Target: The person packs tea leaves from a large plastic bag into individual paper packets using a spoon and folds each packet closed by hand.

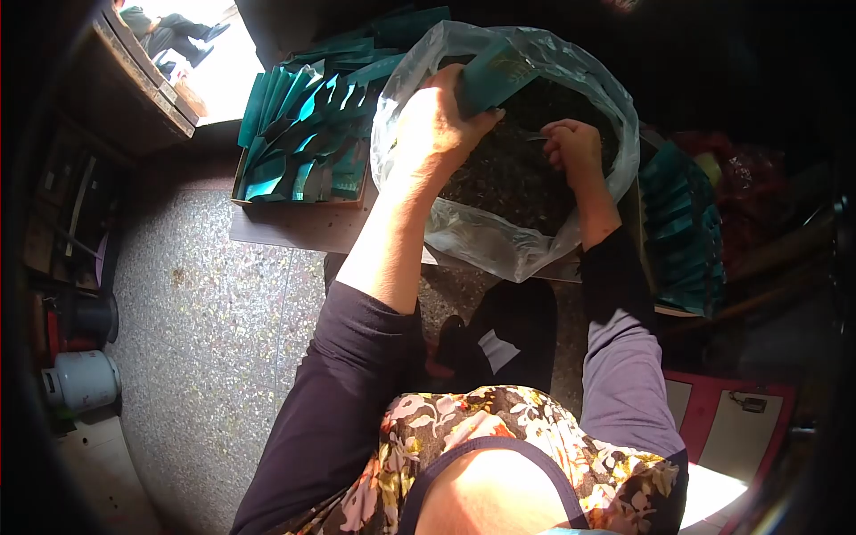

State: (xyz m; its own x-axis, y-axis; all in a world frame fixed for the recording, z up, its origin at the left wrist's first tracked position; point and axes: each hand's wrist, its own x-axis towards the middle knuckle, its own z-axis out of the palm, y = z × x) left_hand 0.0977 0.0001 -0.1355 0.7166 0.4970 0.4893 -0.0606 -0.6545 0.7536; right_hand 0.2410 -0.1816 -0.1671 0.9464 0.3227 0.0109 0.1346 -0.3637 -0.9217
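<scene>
My left hand (437, 125) is closed round a teal packet (495, 78) above the left part of a large clear plastic bag (508, 245). Dark loose material (508, 174) lies inside the bag. Over its right side, my right hand (575, 147) is closed on a thin, light-coloured utensil (533, 137), whose far end is hard to make out. Left of the bag, a box (239, 183) holds several teal packets (303, 125) standing on edge. More teal packets (682, 223) stand in a box to the right of the bag.
The bag rests on a low table (294, 227). A speckled floor (214, 330) extends at the left, with a whitish-grey canister (82, 382) at its edge. Red plastic (758, 192) lies at the right, above a pink-framed panel (727, 419). Another person's legs (174, 34) show at the upper left.
</scene>
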